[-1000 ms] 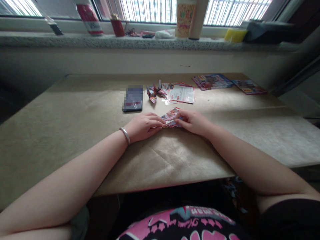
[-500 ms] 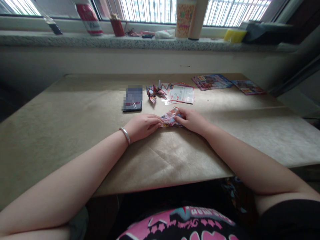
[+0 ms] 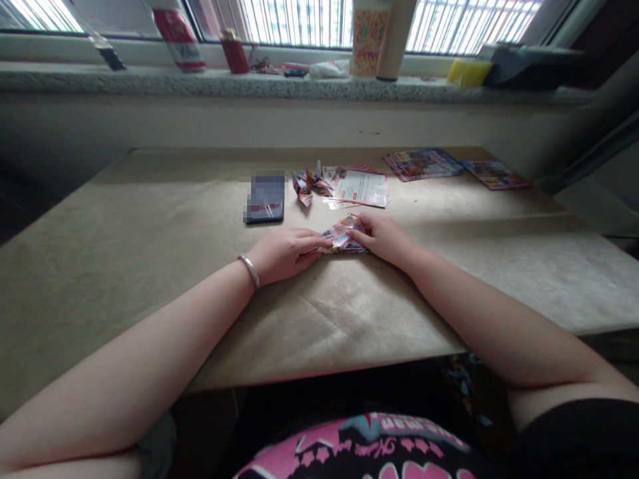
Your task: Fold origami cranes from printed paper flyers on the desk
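Observation:
A small folded paper [image 3: 340, 234], printed in many colours, lies on the table in front of me. At its left end my left hand [image 3: 287, 253] is closed on the edge, fingers long and together, with fingertips on top of the paper. My right hand [image 3: 383, 238] pinches the right side between thumb and bent fingers, which cover part of it. Just beyond the paper are folded paper pieces [image 3: 310, 184] with pointed tips, resting beside a loose pile of printed sheets [image 3: 363, 187].
A dark phone [image 3: 267, 197], partly blurred out, lies left of the folded pieces. Colourful printed sheets [image 3: 423, 163] are stacked at the back right, with another stack [image 3: 496, 174] beside them. Cups, a can [image 3: 178, 36] and a yellow item [image 3: 469, 72] line the windowsill [image 3: 279, 86].
The left fingertips have slid slightly right, further onto the paper. The paper's upper face looks shinier and its lower edge straighter. My right hand has barely moved.

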The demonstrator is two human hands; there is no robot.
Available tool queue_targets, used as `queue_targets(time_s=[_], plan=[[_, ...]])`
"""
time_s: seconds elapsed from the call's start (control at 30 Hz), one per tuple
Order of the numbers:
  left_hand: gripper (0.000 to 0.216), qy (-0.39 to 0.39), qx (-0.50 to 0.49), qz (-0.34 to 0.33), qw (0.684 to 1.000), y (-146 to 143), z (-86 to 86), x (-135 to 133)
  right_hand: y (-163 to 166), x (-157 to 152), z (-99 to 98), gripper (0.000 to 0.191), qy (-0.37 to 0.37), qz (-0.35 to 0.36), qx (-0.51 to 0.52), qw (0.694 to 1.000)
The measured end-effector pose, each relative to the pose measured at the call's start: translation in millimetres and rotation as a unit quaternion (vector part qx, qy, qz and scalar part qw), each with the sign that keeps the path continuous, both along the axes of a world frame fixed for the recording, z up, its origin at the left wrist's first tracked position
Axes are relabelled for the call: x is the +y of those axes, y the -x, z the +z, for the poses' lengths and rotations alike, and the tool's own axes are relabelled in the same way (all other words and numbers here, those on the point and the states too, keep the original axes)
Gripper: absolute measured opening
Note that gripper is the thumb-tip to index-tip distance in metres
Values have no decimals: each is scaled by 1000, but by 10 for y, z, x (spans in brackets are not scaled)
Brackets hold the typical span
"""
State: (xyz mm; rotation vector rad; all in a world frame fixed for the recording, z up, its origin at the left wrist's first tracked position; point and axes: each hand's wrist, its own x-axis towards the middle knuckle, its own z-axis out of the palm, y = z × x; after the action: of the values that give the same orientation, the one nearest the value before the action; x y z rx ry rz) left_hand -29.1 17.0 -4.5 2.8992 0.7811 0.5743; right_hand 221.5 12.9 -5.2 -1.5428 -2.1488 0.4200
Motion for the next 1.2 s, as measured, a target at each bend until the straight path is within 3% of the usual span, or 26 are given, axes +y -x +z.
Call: queue_targets(time_s=[0.43, 0.9, 1.2], plan=[[40, -17, 0, 6, 1000, -20, -32, 58, -69, 7, 13, 18, 0, -26, -1, 1000], [35, 12, -4, 14, 1000, 18, -26, 53, -88, 6, 51, 18, -16, -24, -30, 999], [35, -21, 10, 22, 999, -12, -38, 51, -59, 91, -1, 20, -1, -40, -9, 999]])
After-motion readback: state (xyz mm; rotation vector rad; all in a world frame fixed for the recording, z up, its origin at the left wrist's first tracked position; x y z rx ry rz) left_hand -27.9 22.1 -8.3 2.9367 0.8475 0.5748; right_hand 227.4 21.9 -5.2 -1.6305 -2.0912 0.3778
